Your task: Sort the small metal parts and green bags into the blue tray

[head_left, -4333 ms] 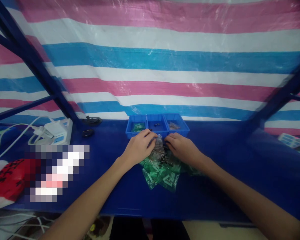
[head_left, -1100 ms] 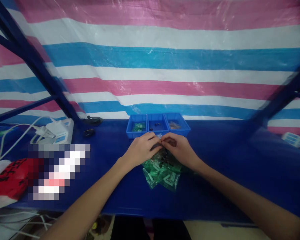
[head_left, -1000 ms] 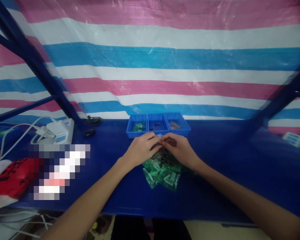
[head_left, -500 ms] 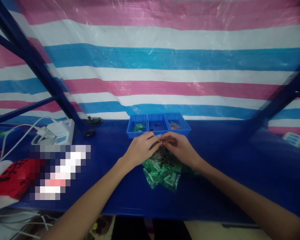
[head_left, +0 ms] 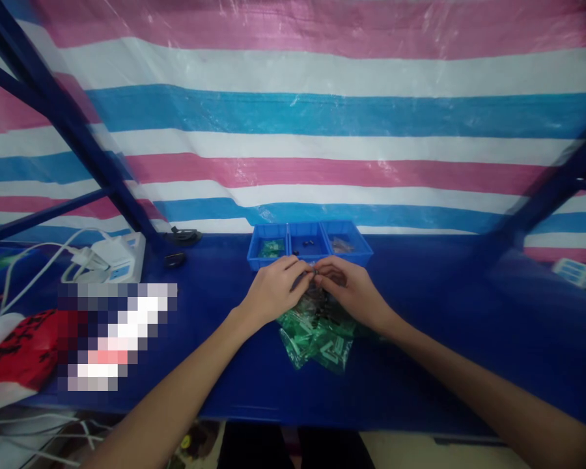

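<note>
My left hand (head_left: 276, 290) and my right hand (head_left: 351, 291) meet fingertip to fingertip above a heap of small green plastic bags (head_left: 317, 335) on the blue table (head_left: 439, 339). Both pinch a tiny piece between them; it is too small to name. Just behind the hands stand three small blue bins (head_left: 308, 245): the left one holds green bags, the middle one a few dark bits, the right one brownish bits.
A white power strip with plugs and cables (head_left: 108, 256) sits at the far left, with two small black objects (head_left: 174, 260) near it. A red and white bag (head_left: 14, 352) lies at the left edge. A striped tarp (head_left: 322, 117) closes the back.
Both hands rose off the green bags and brought their fingertips together in a pinch. Over the last second they have barely moved.
</note>
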A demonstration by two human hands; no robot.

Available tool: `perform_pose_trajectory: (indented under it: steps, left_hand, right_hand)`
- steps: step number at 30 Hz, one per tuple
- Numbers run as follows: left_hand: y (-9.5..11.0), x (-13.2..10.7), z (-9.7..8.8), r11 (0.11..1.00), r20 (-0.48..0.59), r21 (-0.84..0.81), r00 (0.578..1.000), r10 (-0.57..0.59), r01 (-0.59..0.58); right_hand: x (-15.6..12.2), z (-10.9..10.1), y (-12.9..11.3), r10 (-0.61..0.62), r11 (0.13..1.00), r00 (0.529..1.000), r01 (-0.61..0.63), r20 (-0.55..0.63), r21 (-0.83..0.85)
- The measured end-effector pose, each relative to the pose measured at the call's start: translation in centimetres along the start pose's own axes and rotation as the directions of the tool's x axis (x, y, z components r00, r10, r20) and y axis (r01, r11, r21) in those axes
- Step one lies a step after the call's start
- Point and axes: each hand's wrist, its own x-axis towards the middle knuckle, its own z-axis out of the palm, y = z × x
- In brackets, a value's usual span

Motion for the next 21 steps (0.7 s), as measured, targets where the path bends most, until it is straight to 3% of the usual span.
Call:
perform_pose_trajectory:
  steps: [15,21]
  left_hand:
    - [-0.25,0.0,0.18,1.0,-0.014,0.007,1.0,0.027,-0.027]
    - [-0.37,-0.03,0.41,1.0,-0.022,-0.004,1.0,0.022,-0.022]
  right_hand:
    - [-0.08,-0.11,-0.64,-0.025,0.989,1.0,0.028,0.017,-0.143]
    - [0.09,-0.01,-0.12,-0.009,0.997,1.0,0.011,0.026,-0.074]
